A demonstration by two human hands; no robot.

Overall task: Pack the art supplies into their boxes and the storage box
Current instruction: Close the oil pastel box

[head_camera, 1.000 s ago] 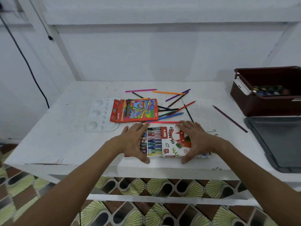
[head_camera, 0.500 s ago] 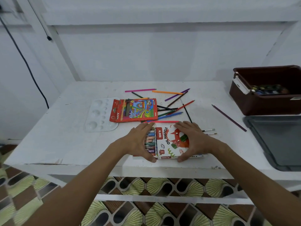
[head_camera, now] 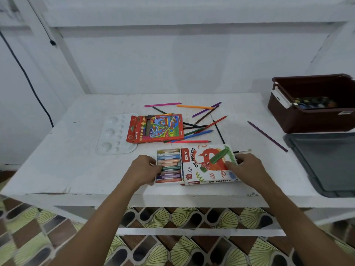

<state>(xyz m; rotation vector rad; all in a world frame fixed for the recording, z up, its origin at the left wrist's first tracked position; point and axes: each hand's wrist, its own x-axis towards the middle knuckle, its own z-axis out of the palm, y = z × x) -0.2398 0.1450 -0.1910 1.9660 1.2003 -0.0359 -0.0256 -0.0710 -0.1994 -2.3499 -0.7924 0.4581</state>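
The oil pastels box (head_camera: 209,167) lies near the table's front edge. Its tray of pastels (head_camera: 169,166) sticks out of the sleeve on the left. My left hand (head_camera: 144,169) grips the tray's left end with curled fingers. At the sleeve's right end my right hand (head_camera: 244,166) holds the box, thumb on its top. A red coloured-pencil box (head_camera: 154,128) lies behind, with several loose pencils (head_camera: 199,129) scattered to its right. A brown storage box (head_camera: 311,120) stands at the far right.
A white paint palette (head_camera: 113,135) lies left of the pencil box. One purple pencil (head_camera: 267,136) lies alone towards the storage box, which holds a paint set (head_camera: 315,102). A grey lid (head_camera: 326,162) lies in front of the storage box. A thin brush (head_camera: 242,151) shows behind my right hand.
Both hands have slid off the top of the pastels box out to its ends. More of the tray shows than half a second ago.
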